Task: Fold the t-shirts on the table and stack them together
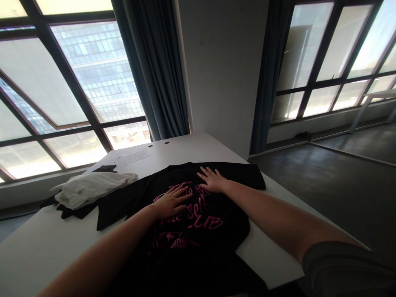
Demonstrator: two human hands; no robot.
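Note:
A black T-shirt [235,210] with pink lettering lies spread on the white table, its sleeves stretched out to both sides. My left hand [173,202] rests flat on the printed middle of the shirt, fingers apart. Farther up and to the right, my right hand [212,180] lies palm down on the cloth below the collar edge, its fingers spread. Neither hand grips anything. My forearms and hands cover parts of the print, and the shirt's lower part runs into dark shadow close to my body.
Left of the shirt, a crumpled white garment [93,187] lies over dark cloth on the white table [204,150]. Sheets of paper [133,157] sit toward the far left edge. Beyond the table stand windows, dark curtains [154,70] and a pillar [224,74].

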